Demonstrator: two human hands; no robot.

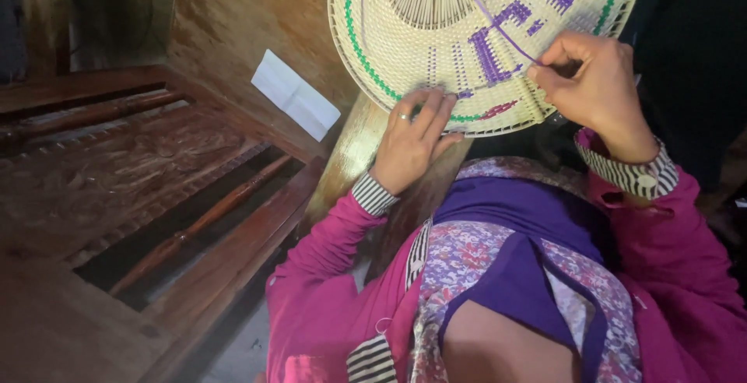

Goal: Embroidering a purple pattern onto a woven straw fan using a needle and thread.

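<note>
A carved wooden bench [140,188] lay to the left, the round woven mat [436,48] with green border stood propped above the lap, the left hand [412,142] pressed flat on its lower rim, and the right hand [595,87] pinched a purple strand [498,25] at its face.

The person wears a bright magenta long-sleeved top whose cuffs are banded in narrow black and white stripes; the same striping runs along the front edge and the hem. Under it lies a deep purple garment with a floral-printed panel in lilac, pink and white, edged in purple piping. The left hand [410,146] carries a thin pale ring on one finger. The right hand [597,87] is bare of jewellery.
</note>
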